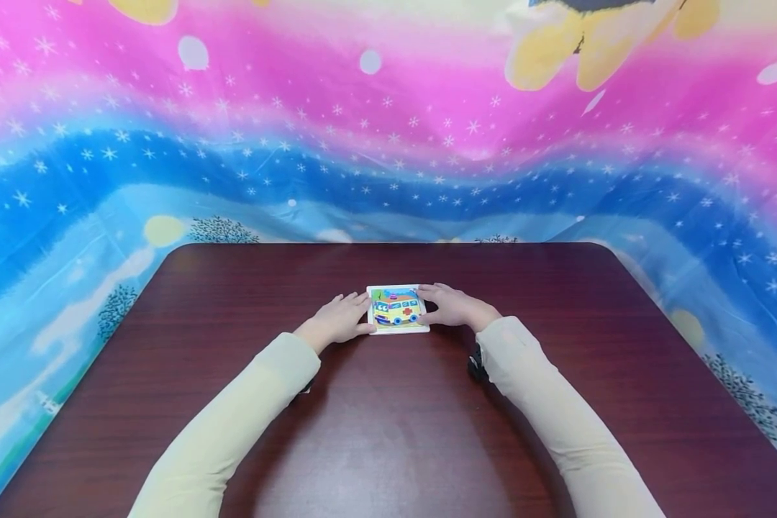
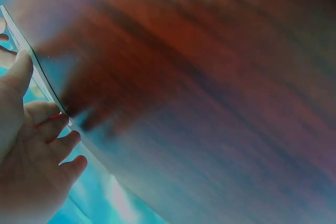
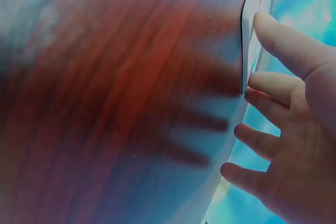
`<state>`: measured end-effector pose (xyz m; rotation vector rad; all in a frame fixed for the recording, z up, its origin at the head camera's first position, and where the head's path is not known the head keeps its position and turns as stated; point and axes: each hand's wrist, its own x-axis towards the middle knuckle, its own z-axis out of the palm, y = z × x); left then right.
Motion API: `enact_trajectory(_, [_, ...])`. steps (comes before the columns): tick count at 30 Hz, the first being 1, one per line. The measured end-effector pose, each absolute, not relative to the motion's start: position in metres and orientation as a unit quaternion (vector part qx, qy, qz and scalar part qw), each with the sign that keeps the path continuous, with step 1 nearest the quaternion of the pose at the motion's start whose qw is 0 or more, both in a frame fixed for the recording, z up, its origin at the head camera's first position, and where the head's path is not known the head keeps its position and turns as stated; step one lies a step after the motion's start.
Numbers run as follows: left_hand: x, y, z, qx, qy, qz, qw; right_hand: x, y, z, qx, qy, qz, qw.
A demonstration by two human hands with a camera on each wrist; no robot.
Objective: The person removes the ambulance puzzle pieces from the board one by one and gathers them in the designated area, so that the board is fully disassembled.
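A small flat picture board (image 1: pixel 398 309) with a white border lies on the table and shows a yellow cartoon ambulance with a red cross. At its left side my left hand (image 1: pixel 339 319) touches the edge, thumb near the bottom corner and fingers near the top. My right hand (image 1: pixel 455 307) touches the opposite side, its fingers at the upper right and its thumb lower down. Seen from the left wrist, the board's thin edge (image 2: pixel 46 83) meets thumb and fingertips, with the other fingers loosely extended. Much the same shows in the right wrist view, where the right hand (image 3: pixel 294 135) has spread fingers.
The dark reddish-brown wooden table (image 1: pixel 375 439) has a glossy surface that reflects the hands. Behind and beside it hangs a pink and blue patterned cloth (image 1: pixel 388 173). A black device (image 1: pixel 475 365) sits under the right wrist.
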<state>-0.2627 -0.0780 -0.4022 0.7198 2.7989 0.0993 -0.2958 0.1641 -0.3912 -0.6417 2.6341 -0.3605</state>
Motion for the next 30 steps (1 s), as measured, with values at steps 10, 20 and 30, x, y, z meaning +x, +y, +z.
enact_trajectory(10, [-0.259, -0.075, -0.399, 0.241, 0.962, 0.029, 0.127, -0.293, 0.164, -0.392, -0.232, 0.943, -0.135, 0.198])
enact_trajectory(20, [-0.247, -0.076, -0.399, 0.253, 0.960, 0.005, 0.123, -0.281, 0.163, -0.393, -0.257, 0.941, -0.117, 0.187])
enact_trajectory(30, [-0.223, -0.079, -0.398, 0.286, 0.952, -0.021, 0.108, -0.256, 0.166, -0.389, -0.288, 0.940, -0.083, 0.161])
